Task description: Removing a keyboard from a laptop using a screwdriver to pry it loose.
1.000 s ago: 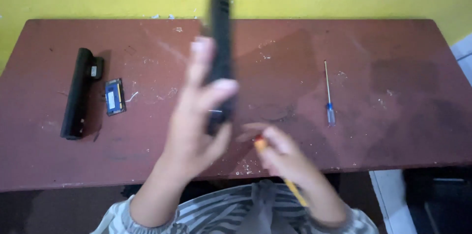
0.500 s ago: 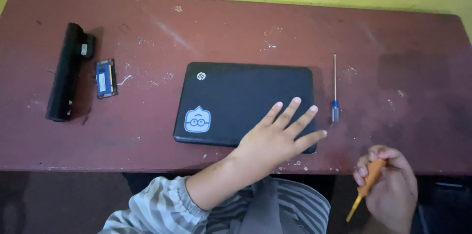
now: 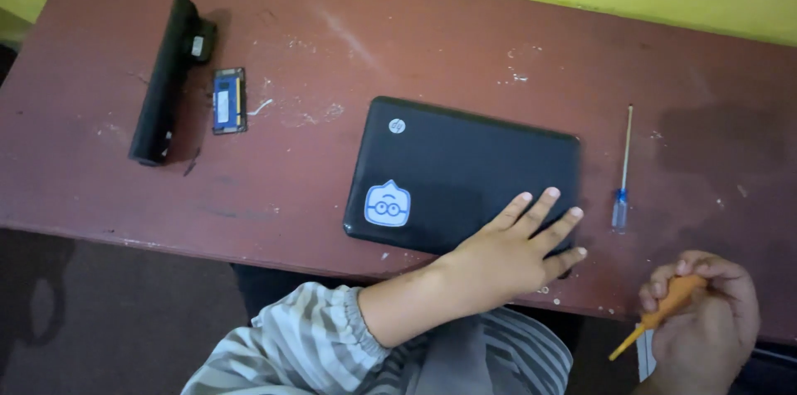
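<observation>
Laptop (image 3: pixel 465 171) closed, lid up, near the front edge of the reddish-brown table (image 3: pixel 398 46)

Left hand (image 3: pixel 515 250) lies flat with fingers spread on the lid's near right corner, gripping nothing; right hand (image 3: pixel 706 312) is closed around an orange-handled screwdriver (image 3: pixel 660 316), off the table's near edge. Judged risk: the machine sits close to the edge, so a push from the flat palm could slide it off, and the held tip could scratch the lid. A blue-handled screwdriver (image 3: pixel 623 171) lies just right; battery (image 3: pixel 166 80) and memory module (image 3: pixel 229 100) lie well left
</observation>
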